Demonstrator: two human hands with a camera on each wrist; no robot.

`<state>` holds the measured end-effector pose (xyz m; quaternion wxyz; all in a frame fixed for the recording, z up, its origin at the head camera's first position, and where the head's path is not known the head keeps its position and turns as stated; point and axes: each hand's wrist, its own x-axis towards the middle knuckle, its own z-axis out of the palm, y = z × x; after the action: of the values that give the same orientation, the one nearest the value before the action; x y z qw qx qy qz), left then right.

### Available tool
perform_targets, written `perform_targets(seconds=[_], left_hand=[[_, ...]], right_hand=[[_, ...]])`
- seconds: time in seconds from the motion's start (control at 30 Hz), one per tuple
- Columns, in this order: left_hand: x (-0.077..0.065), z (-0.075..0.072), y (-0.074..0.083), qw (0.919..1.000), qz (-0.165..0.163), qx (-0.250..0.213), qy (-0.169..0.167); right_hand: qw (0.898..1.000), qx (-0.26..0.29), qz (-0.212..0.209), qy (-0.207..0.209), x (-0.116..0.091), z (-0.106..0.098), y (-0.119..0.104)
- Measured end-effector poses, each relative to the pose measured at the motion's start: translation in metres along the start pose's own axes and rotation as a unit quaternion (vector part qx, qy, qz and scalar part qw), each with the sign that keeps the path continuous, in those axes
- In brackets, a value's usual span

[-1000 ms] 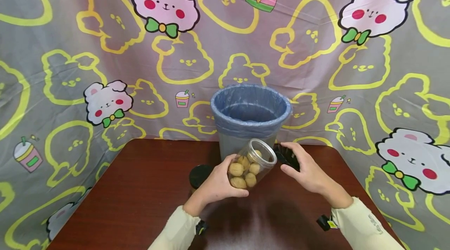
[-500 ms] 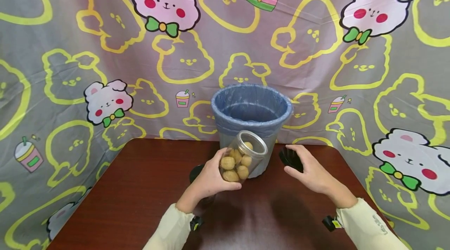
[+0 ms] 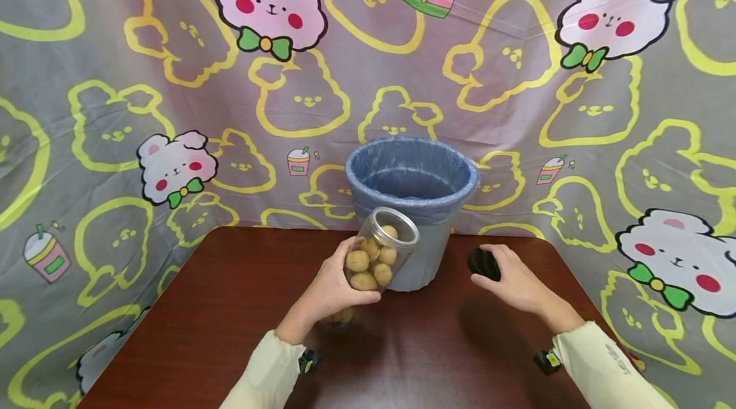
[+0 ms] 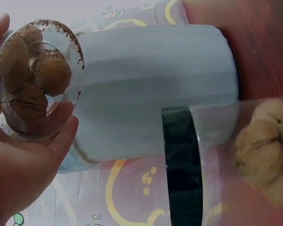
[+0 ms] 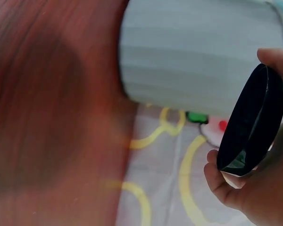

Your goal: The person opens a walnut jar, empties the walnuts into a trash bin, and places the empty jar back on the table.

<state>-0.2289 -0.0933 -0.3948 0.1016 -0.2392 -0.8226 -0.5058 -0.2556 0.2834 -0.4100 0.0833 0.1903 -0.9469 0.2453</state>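
Observation:
My left hand (image 3: 324,291) grips a clear plastic jar (image 3: 398,263) whose uncovered mouth leans to the right. Several walnuts (image 3: 370,261) lie inside it. In the left wrist view the jar's base (image 4: 49,106) faces the camera, with brown crumbs along its edge. My right hand (image 3: 520,284) holds a black lid (image 3: 483,264) by its rim, well apart from the jar. The right wrist view shows this lid (image 5: 252,120) tipped on edge between thumb and fingers. A second walnut jar (image 3: 338,319) stands on the table, mostly hidden by my left hand; its black lid (image 4: 183,165) is on.
Behind the hands a grey bin (image 3: 428,249) with a blue liner (image 3: 411,201) stands at the back of the brown table (image 3: 230,307). A patterned cloth (image 3: 494,96) hangs behind and at both sides.
My left hand has carried the jar to the left, its tilt lessening. My right hand has moved the lid rightward, widening the gap between them. The walnuts stay in the jar.

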Motion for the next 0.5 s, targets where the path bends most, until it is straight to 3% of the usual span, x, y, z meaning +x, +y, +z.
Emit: perform_targets(seconds=[0.1,0.5], left_hand=[[0.001,-0.003,-0.001,1.0,0.006,0.0,0.007],[-0.001,-0.011,-0.002,0.9993,-0.02,-0.031,0.008]], right_hand=[[1.0,-0.01,0.021,-0.005,0.0,0.004,0.011],[0.996,-0.048,0.063,-0.036,0.001,0.022,0.041]])
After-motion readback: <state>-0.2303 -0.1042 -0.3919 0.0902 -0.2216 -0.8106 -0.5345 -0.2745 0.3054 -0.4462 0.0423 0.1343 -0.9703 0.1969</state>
